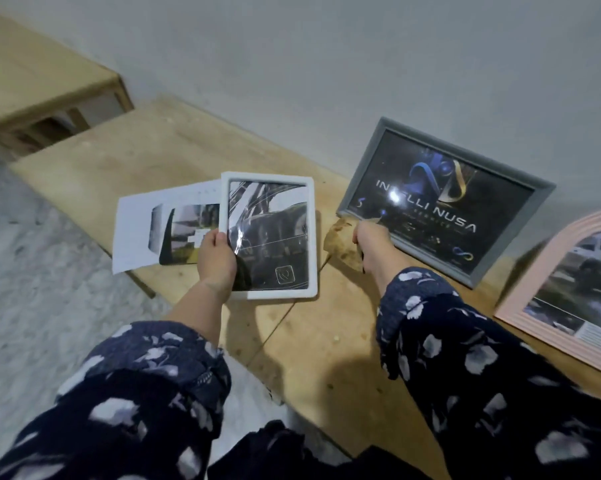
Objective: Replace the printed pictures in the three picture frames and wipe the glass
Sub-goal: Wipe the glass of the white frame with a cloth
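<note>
**Head view: white frame in hand, cloth being picked up for the glass wipe.**

Your left hand (216, 261) grips the white frame (270, 235) by its left edge, held above the desk (174, 147), with loose printed pictures (160, 225) just behind it. Your right hand (370, 245) closes its fingers on the cloth (340, 242), which lies in front of the grey frame (444, 202); the pink frame (565, 289) stands at far right. Next, judged: carry the cloth to the white frame's glass and support the frame while wiping.
</note>
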`<state>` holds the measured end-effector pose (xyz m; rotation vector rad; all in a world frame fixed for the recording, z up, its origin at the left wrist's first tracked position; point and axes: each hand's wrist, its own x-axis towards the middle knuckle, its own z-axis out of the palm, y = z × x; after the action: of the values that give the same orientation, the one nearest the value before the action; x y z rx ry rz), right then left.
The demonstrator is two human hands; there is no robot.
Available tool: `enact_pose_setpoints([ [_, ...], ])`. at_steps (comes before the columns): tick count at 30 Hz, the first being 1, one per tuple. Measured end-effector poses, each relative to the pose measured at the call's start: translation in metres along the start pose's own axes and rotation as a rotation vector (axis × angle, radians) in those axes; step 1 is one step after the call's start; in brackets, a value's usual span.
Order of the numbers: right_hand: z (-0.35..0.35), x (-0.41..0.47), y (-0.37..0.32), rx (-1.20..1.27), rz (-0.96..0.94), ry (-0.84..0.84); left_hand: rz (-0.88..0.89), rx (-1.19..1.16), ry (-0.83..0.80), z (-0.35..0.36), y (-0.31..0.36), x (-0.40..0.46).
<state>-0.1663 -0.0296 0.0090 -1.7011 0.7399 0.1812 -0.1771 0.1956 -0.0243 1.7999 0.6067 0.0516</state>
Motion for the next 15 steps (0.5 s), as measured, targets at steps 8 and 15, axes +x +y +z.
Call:
enact_pose_setpoints([
  [8,0.097,0.050,0.003,-0.674,-0.470,-0.205,-0.005,0.004,0.128,-0.041,0.013,0.083],
  [15,0.105,0.056,-0.013,-0.552,-0.275,-0.154,0.008,-0.011,0.045,-0.029,0.022,0.101],
])
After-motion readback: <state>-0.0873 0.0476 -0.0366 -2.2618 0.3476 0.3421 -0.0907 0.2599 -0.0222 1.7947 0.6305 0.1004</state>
